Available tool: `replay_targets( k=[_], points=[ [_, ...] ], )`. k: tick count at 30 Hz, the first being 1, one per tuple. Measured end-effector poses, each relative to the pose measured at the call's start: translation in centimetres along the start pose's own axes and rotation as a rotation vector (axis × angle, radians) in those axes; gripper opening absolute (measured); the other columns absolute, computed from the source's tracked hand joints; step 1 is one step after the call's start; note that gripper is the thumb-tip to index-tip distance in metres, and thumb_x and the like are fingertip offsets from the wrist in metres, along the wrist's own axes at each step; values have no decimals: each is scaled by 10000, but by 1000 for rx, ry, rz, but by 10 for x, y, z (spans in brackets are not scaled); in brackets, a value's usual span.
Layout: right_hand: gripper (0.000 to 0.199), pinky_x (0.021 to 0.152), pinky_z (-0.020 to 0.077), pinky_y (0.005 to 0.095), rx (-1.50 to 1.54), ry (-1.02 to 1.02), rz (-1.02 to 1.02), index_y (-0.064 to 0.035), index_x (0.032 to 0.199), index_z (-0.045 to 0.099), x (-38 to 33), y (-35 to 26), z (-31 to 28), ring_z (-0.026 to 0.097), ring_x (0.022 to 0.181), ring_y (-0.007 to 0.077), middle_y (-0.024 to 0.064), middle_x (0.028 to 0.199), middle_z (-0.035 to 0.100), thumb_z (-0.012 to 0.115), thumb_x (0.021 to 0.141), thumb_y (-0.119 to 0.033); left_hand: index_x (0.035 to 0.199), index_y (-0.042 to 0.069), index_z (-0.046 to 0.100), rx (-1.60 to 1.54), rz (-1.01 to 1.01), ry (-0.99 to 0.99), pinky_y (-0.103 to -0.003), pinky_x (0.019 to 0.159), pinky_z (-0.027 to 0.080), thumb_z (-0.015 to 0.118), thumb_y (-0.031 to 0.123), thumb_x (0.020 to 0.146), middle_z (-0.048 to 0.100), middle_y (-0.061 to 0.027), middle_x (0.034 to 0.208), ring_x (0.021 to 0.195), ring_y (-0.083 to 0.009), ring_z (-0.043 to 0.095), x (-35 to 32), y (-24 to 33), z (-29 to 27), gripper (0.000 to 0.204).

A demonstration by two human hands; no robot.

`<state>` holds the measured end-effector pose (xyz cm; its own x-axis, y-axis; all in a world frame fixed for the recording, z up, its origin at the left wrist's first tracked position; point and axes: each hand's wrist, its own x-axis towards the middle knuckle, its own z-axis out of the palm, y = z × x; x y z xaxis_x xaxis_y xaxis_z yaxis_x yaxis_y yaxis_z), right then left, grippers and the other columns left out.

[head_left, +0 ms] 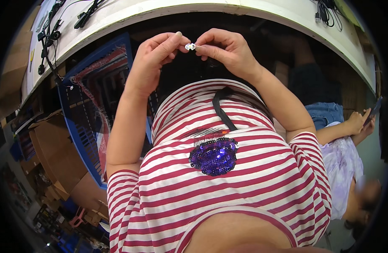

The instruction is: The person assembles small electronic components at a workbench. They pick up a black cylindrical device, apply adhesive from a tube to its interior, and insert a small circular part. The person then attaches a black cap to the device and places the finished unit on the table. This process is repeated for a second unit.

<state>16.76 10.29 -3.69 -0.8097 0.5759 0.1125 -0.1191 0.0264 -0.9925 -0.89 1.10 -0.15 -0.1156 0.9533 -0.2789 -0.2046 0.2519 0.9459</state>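
Observation:
Between my two hands is a small white, notched disc (190, 47) with a yellowish spot in its middle, too small for me to tell its exact kind. My left hand (154, 52) pinches its left side with thumb and fingers. From the other side, the thumb and forefinger of my right hand (227, 49) grip its right edge. Both hands are held up over my lap, just below the front edge of the white table (160, 10). The dark area behind the disc shows little detail.
Black cables (50, 36) lie on the table's left part, with another cable bundle (326, 12) at its right. A blue plastic crate (71, 122) stands left of me, near cardboard boxes (59, 145). At right sits another person (339, 156), holding a phone (374, 109).

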Motion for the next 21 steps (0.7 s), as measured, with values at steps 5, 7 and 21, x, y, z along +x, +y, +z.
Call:
replay_targets(
  k=[5, 7, 21],
  points=[
    [118, 671, 463, 198, -73, -104, 71, 1, 929, 599, 4, -7, -7, 562, 730, 83, 33, 817, 602, 583, 845, -81, 852, 45, 631, 191, -8, -95, -187, 620, 353, 642, 205, 800, 575, 18, 749, 640, -41, 441, 2, -1, -3, 169],
    [123, 649, 469, 198, -36, 28, 9, -3, 915, 607, 4, -5, -2, 569, 710, 85, 32, 786, 605, 600, 828, -91, 842, 48, 627, 88, -16, -64, -183, 606, 343, 657, 198, 791, 569, 21, 727, 629, -41, 443, 3, -7, -2, 162],
    [116, 609, 485, 221, -414, 235, -346, -24, 874, 642, 0, 1, 10, 606, 687, 143, 65, 782, 619, 636, 759, -13, 743, 72, 578, -120, 38, 137, -173, 540, 301, 624, 185, 824, 510, 38, 660, 589, -34, 404, 5, -26, 10, 147]
  ],
)
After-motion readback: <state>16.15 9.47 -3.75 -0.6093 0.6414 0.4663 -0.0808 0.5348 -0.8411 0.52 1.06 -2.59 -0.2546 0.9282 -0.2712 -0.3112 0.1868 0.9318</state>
